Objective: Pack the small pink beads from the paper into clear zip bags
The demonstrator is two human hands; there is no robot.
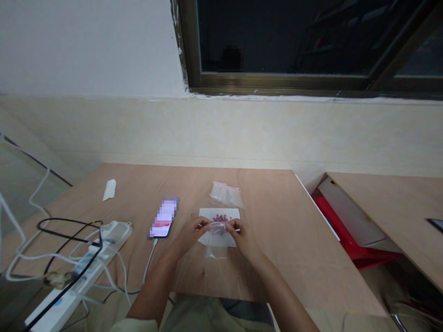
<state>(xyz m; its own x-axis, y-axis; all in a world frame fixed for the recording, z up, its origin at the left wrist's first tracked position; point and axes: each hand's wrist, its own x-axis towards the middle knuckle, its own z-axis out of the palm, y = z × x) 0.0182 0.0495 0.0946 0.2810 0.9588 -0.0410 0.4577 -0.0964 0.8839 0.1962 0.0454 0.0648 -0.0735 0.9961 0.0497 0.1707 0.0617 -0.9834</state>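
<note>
Between my two hands is a small clear plastic bag [217,246], its top edge pinched at both sides. My left hand [197,229] is closed on the bag's left corner, and my right hand [241,234] is closed on its right corner. Beneath it a white sheet of paper [205,213] lies on the wooden table. Several small pink and dark pieces [221,218] sit on the paper just beyond the bag's top edge; they are too small to name. Whether the bag has anything in it I cannot tell.
More clear plastic bags [226,194] lie behind the paper. A phone [164,217] on a white charging cable [150,260] is left of my hands. A white power strip [86,276] with tangled cables stands at the left. A paper scrap [110,189] lies at the back left.
</note>
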